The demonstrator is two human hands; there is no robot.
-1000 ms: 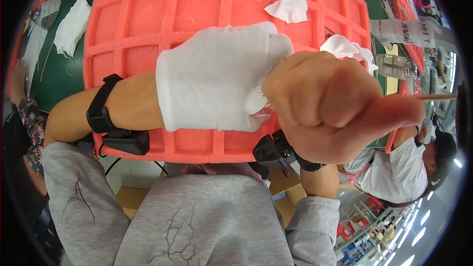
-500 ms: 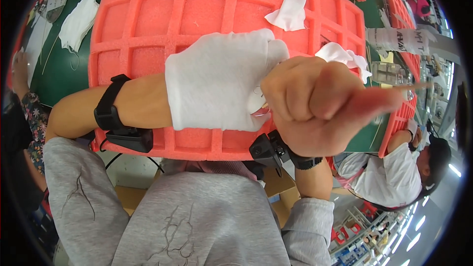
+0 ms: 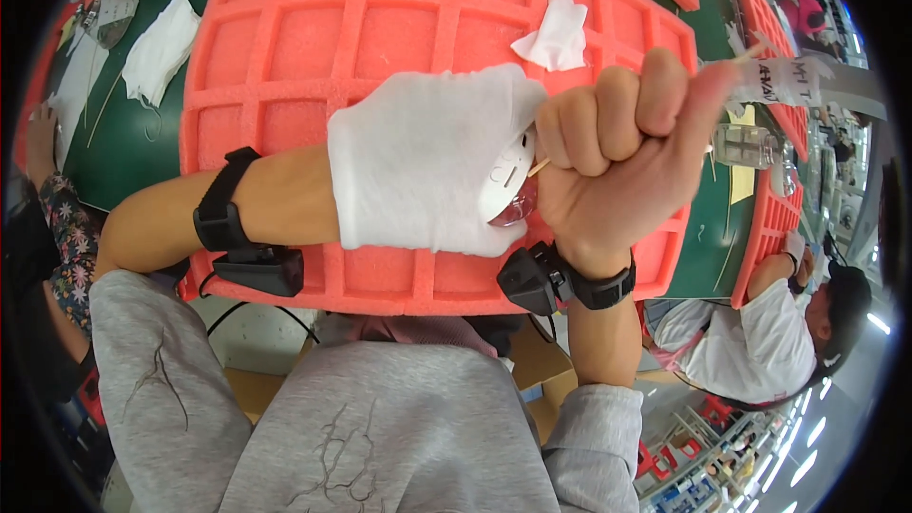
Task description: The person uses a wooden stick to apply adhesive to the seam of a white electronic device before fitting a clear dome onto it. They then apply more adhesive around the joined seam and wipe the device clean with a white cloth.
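My left hand (image 3: 427,161), in a white glove, is closed around a small rounded device (image 3: 508,176) with a white face and a glossy dark red part. Glove and fingers cover most of it. Beside it, my bare right hand (image 3: 627,133) is curled into a fist, with the thumb stretched up and to the right. A thin pale wooden stick (image 3: 539,168) shows between this fist and the device. Another thin pale tip shows blurred by the thumb; whether it belongs to the same stick is hidden. Both hands are above a red foam tray (image 3: 313,38) with square compartments.
A white cloth (image 3: 556,33) lies on the tray, and a folded white bundle (image 3: 161,47) on the green table (image 3: 104,152) at left. Clear containers (image 3: 746,145) and more red trays (image 3: 760,237) stand at right. Other people sit on both sides.
My right hand has turned and lowered away from the camera, its thumb swinging upward. More of the device's white face and red part now shows. My left hand has barely moved.
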